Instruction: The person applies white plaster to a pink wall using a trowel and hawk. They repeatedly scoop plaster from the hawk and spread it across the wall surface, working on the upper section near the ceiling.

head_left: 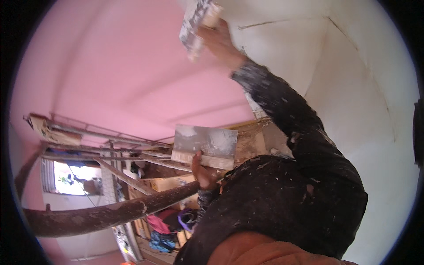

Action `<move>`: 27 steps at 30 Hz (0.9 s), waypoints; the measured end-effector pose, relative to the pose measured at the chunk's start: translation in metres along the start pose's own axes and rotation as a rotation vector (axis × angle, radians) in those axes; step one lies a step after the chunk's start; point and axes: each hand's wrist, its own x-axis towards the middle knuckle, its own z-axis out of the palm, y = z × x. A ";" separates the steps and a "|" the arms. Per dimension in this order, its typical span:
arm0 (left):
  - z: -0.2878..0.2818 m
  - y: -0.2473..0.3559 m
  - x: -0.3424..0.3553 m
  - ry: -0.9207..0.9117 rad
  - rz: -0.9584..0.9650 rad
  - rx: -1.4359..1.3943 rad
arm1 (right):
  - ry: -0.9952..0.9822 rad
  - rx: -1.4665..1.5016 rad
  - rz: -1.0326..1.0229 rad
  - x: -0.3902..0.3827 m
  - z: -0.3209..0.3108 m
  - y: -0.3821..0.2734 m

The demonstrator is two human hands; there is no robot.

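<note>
My right hand (pixel 220 43) is raised high, its fingers wrapped round a plaster-smeared wide putty knife (pixel 191 27) close to the corner where the pink wall (pixel 128 66) meets the white wall (pixel 362 88). Motion blurs this hand a little, and the upper part of its tool runs out of the view. Lower down, my left hand (pixel 203 173) grips a second wide putty knife (pixel 214 139). Its flat grey metal face is turned up, with pale plaster on it and along the near edge. Both dark sleeves are spattered with white.
A thick round pole (pixel 110 216) crosses at the lower left. Beyond it, thinner scaffold poles (pixel 119 137) run along the pink wall. Far below lie wooden boards (pixel 172 181) and a heap of coloured cloth or bags (pixel 163 229). A bright window (pixel 73 179) shows at the left.
</note>
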 end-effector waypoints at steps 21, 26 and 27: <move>0.043 -0.026 0.030 -0.246 -0.217 -0.410 | -1.099 -0.885 -0.027 -0.114 -0.152 -0.039; 0.033 -0.013 0.038 -0.310 0.626 0.433 | -0.183 -0.123 0.935 -0.122 -0.174 -0.051; 0.037 -0.009 0.037 -0.286 0.498 0.340 | -0.091 0.052 1.047 -0.122 -0.143 -0.073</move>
